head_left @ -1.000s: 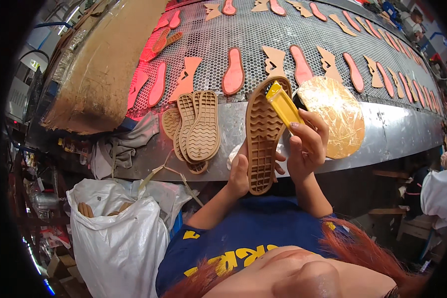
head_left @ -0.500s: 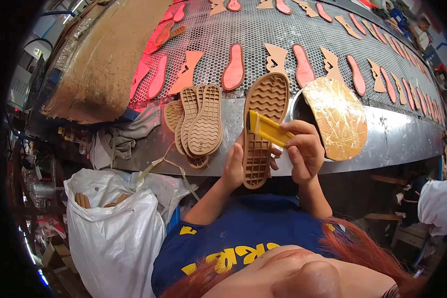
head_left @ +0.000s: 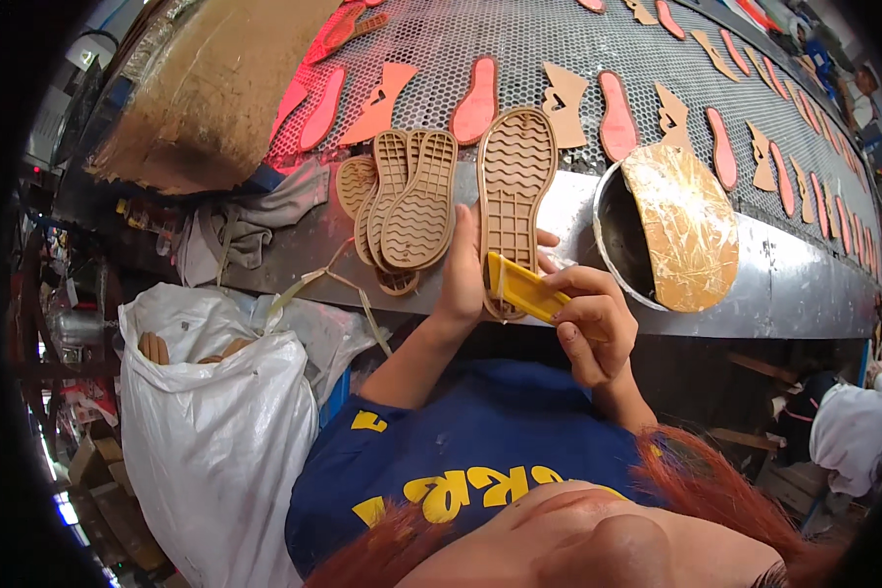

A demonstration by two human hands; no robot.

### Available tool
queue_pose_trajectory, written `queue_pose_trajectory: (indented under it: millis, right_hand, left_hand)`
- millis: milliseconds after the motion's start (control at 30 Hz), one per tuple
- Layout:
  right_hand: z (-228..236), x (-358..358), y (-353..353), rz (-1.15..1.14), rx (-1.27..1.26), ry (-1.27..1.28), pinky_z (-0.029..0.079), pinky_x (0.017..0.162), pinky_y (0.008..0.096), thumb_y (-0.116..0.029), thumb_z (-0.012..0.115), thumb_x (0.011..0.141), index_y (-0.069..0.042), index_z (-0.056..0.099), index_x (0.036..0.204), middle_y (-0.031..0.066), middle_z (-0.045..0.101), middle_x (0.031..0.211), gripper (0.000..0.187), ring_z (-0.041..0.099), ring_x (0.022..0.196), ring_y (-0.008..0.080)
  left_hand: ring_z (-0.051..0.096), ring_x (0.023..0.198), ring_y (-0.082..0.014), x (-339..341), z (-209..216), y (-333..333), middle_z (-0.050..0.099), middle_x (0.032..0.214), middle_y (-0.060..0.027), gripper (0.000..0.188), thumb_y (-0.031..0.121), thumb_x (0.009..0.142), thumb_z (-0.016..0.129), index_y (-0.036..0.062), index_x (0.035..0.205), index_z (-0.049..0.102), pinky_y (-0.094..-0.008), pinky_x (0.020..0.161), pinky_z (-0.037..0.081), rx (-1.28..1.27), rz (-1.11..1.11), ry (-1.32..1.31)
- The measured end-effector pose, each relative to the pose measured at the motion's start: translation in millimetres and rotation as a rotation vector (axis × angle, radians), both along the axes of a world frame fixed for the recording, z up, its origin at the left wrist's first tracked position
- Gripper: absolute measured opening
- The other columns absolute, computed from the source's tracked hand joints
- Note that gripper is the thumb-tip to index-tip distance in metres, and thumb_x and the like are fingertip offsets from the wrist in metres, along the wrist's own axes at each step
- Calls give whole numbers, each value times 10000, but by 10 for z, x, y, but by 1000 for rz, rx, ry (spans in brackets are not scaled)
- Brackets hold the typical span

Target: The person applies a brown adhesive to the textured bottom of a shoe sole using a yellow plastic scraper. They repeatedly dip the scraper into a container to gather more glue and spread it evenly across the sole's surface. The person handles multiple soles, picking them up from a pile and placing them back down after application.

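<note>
A tan shoe sole [head_left: 517, 181] stands out in front of me, its wavy and gridded tread facing up. My left hand [head_left: 463, 274] grips it along the left edge, with fingertips showing past its right side. In my right hand [head_left: 598, 323] is a yellow flat-handled tool [head_left: 525, 290], pinched between thumb and fingers. The tool's left end lies over the sole's near, heel part; whether it touches the tread I cannot tell. Several more tan soles [head_left: 416, 216] overlap in a pile left of my left hand, on the metal ledge [head_left: 568, 201].
Beyond the ledge, a mesh conveyor [head_left: 421, 44] carries pink insole shapes [head_left: 475, 103] and tan cut pieces [head_left: 563, 103]. A round metal pot [head_left: 612, 240], partly covered by a tan board [head_left: 686, 230], sits at right. A white sack [head_left: 216, 421] stands lower left; a person [head_left: 857, 426] is far right.
The yellow tool has moved down the sole from its middle toward the heel. The conveyor pieces, sole pile and pot have shifted in the picture.
</note>
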State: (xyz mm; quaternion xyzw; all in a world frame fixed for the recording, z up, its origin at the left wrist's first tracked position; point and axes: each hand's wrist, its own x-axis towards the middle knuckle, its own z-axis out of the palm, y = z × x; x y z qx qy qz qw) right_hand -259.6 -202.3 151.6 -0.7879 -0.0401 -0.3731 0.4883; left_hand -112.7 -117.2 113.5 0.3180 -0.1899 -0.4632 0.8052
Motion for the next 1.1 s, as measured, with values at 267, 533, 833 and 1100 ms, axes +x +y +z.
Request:
queue_pose_trajectory:
  millis: [267, 533, 833, 1100]
  right_hand:
    - [42, -99, -65, 145, 144, 73, 445, 956, 414, 0, 595, 831, 14, 552, 914, 238, 567, 1098, 94, 593, 1032, 325]
    - [17, -88, -182, 329, 369, 122, 406, 985, 394, -58, 556, 862, 14, 560, 881, 214, 558, 1117, 74, 585, 1057, 302]
    - [-14, -2, -324, 521, 655, 115, 495, 701, 276, -84, 490, 950, -15, 457, 987, 237, 572, 1080, 85, 590, 794, 166]
    - [-125, 97, -451, 576, 527, 96, 419, 591, 190, -115, 473, 975, -59, 391, 985, 186, 624, 975, 100, 536, 708, 108]
  left_hand:
    - [670, 736, -273, -5, 42, -16, 612, 1012, -286, 759, 606, 960, 85, -5, 1264, 418, -371, 667, 580, -13, -35, 89]
    - [666, 683, -289, 10, -5, 27, 628, 954, -265, 765, 640, 946, 97, 16, 1244, 425, -372, 635, 572, 30, -48, 139]
    - [669, 740, -285, -30, 64, 67, 626, 979, -248, 807, 662, 934, 94, -5, 1262, 407, -357, 679, 571, 76, -74, 167]
    - [678, 742, -297, -80, 95, 95, 598, 1074, -215, 867, 732, 887, 126, 12, 1343, 278, -365, 536, 588, 142, -205, 85]
